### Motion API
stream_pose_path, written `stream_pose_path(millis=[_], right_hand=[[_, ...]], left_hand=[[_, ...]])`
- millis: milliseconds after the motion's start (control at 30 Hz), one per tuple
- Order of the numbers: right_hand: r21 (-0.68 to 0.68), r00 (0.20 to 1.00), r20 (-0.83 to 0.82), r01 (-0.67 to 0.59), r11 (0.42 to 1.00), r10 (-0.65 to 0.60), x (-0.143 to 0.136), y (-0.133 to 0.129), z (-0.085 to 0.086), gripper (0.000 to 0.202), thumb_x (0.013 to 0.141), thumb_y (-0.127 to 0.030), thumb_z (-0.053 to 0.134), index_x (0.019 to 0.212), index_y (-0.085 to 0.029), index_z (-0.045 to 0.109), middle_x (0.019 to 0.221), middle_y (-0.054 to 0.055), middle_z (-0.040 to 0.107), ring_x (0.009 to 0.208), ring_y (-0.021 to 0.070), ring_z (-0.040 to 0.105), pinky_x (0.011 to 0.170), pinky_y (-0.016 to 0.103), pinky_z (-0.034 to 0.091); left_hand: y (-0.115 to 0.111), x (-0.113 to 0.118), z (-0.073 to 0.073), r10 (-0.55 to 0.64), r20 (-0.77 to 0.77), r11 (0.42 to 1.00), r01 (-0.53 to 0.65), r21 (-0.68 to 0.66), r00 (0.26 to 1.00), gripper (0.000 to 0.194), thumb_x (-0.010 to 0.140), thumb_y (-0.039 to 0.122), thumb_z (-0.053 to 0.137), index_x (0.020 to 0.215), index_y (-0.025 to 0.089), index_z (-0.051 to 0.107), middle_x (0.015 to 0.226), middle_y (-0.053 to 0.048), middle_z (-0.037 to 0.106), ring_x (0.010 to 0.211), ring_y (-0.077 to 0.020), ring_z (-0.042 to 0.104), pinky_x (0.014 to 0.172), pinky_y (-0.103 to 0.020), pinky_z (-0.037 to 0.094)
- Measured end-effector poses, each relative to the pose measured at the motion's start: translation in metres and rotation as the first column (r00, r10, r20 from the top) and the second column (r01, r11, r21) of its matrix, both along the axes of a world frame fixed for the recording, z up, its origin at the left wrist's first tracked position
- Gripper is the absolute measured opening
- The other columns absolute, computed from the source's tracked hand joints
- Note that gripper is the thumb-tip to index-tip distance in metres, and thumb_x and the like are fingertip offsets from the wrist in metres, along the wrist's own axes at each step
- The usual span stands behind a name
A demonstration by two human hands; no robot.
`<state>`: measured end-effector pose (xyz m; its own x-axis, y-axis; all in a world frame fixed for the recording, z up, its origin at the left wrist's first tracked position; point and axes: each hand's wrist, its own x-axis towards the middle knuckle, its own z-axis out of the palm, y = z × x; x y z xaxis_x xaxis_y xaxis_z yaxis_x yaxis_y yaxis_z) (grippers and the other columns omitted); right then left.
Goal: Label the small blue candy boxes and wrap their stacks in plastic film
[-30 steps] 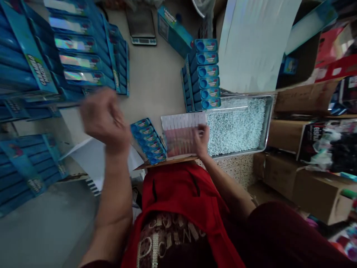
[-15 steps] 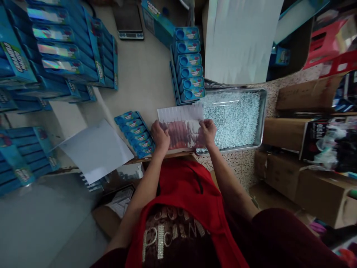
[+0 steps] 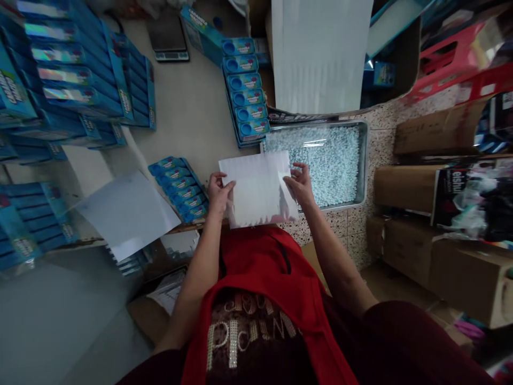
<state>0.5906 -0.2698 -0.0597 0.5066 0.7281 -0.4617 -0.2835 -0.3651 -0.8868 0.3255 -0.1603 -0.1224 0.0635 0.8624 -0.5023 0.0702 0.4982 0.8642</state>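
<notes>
A shiny, ribbed plastic sheet (image 3: 256,187) spans the space between my hands, reflecting pale light. My left hand (image 3: 219,191) pinches its left edge, and my right hand (image 3: 300,184) grips its right edge, where the sheet bends. Right behind and beside my right hand lies a metal tray (image 3: 363,160) of small pale-blue pellets (image 3: 332,166). To the left of my left hand is a row of blue packs (image 3: 178,187). Another row of blue packs (image 3: 245,96) stands beyond the sheet.
Stacks of blue boxes (image 3: 80,69) fill the table's left side. A white sheet (image 3: 128,214) overhangs the front edge. A scale (image 3: 166,37) sits farther back. Behind the tray is a carton with a white panel (image 3: 320,59); cardboard boxes (image 3: 404,192) stand at the right.
The plastic sheet has tilted and now reflects white instead of dark red. Both hands have shifted their hold along its edges. The whole view has moved slightly, with the surroundings appearing farther left.
</notes>
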Motion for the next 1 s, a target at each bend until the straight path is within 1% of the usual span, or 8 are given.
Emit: stream_pose_path(millis=[100, 200, 267, 400, 533, 600, 733, 1000], right_hand=[[-0.038, 0.989, 0.006, -0.150, 0.988, 0.150, 0.012, -0.004, 0.007, 0.052, 0.065, -0.039, 0.094, 0.110, -0.028, 0.070, 0.093, -0.002, 0.074, 0.080, 0.0164, 0.068, 0.072, 0.030, 0.057], [-0.102, 0.956, 0.018, -0.289, 0.952, 0.293, 0.023, -0.006, 0.010, 0.048, 0.062, -0.039, 0.099, 0.105, -0.025, 0.082, 0.104, 0.002, 0.080, 0.093, 0.0215, 0.073, 0.085, 0.037, 0.061], [-0.117, 0.951, 0.022, -0.303, 0.946, 0.307, 0.026, -0.009, 0.010, 0.057, 0.058, -0.039, 0.102, 0.111, -0.026, 0.084, 0.108, 0.003, 0.082, 0.099, 0.0243, 0.075, 0.092, 0.041, 0.062], [-0.132, 0.977, 0.015, -0.208, 0.969, 0.211, 0.017, -0.018, 0.007, 0.074, 0.054, -0.043, 0.103, 0.122, -0.026, 0.083, 0.099, 0.003, 0.084, 0.092, 0.0256, 0.078, 0.091, 0.045, 0.065], [-0.157, 0.983, 0.134, -0.104, 0.982, 0.126, 0.001, -0.025, 0.011, 0.058, 0.059, -0.050, 0.099, 0.108, -0.023, 0.085, 0.089, 0.003, 0.082, 0.081, 0.0216, 0.074, 0.086, 0.042, 0.061], [-0.164, 0.951, 0.257, -0.133, 0.977, 0.173, -0.003, -0.023, 0.020, 0.042, 0.068, -0.051, 0.094, 0.098, -0.023, 0.085, 0.088, 0.003, 0.082, 0.079, 0.0202, 0.070, 0.085, 0.040, 0.058], [-0.223, 0.787, 0.491, -0.302, 0.927, 0.374, 0.002, -0.010, 0.045, 0.014, 0.084, -0.040, 0.084, 0.082, -0.026, 0.083, 0.084, 0.002, 0.079, 0.074, 0.0180, 0.060, 0.081, 0.036, 0.050], [-0.291, 0.654, 0.580, -0.391, 0.873, 0.486, 0.015, 0.025, 0.076, 0.016, 0.094, -0.037, 0.078, 0.085, -0.024, 0.080, 0.074, 0.000, 0.063, 0.070, 0.0171, 0.051, 0.074, 0.034, 0.041]], left_hand=[[0.004, -0.014, 0.013, -0.191, 0.001, 0.981, 0.191, -0.024, 0.982, 0.031, 0.061, 0.024, 0.088, 0.083, 0.021, 0.065, 0.074, 0.004, 0.057, 0.069, -0.0135, 0.052, 0.067, -0.024, 0.043], [0.004, -0.026, 0.028, -0.371, -0.005, 0.925, 0.369, -0.090, 0.929, 0.038, 0.056, 0.029, 0.095, 0.089, 0.020, 0.077, 0.075, 0.003, 0.062, 0.070, -0.0159, 0.055, 0.065, -0.026, 0.043], [0.000, -0.029, 0.036, -0.404, -0.019, 0.911, 0.401, -0.093, 0.914, 0.048, 0.051, 0.031, 0.099, 0.095, 0.020, 0.082, 0.080, 0.001, 0.068, 0.075, -0.0172, 0.059, 0.068, -0.026, 0.045], [-0.011, -0.026, 0.051, -0.276, -0.050, 0.956, 0.269, -0.116, 0.960, 0.046, 0.054, 0.035, 0.097, 0.095, 0.019, 0.083, 0.079, 0.000, 0.072, 0.070, -0.0165, 0.059, 0.067, -0.027, 0.046], [-0.018, -0.025, 0.067, -0.236, -0.145, 0.972, 0.236, -0.018, 0.961, 0.034, 0.069, 0.035, 0.088, 0.099, 0.020, 0.086, 0.083, -0.002, 0.076, 0.071, -0.0171, 0.062, 0.073, -0.031, 0.053], [-0.018, -0.028, 0.074, -0.260, -0.234, 0.955, 0.285, 0.079, 0.937, 0.024, 0.077, 0.032, 0.084, 0.098, 0.022, 0.087, 0.090, -0.005, 0.077, 0.079, -0.0195, 0.066, 0.082, -0.034, 0.057], [-0.016, -0.033, 0.085, -0.225, -0.408, 0.913, 0.338, 0.229, 0.885, 0.011, 0.084, 0.027, 0.083, 0.094, 0.026, 0.087, 0.094, -0.006, 0.067, 0.092, -0.0234, 0.066, 0.096, -0.039, 0.059], [-0.016, -0.020, 0.093, -0.096, -0.507, 0.913, 0.279, 0.298, 0.857, 0.023, 0.077, 0.032, 0.098, 0.094, 0.024, 0.083, 0.121, -0.010, 0.052, 0.129, -0.0326, 0.058, 0.121, -0.050, 0.049]])
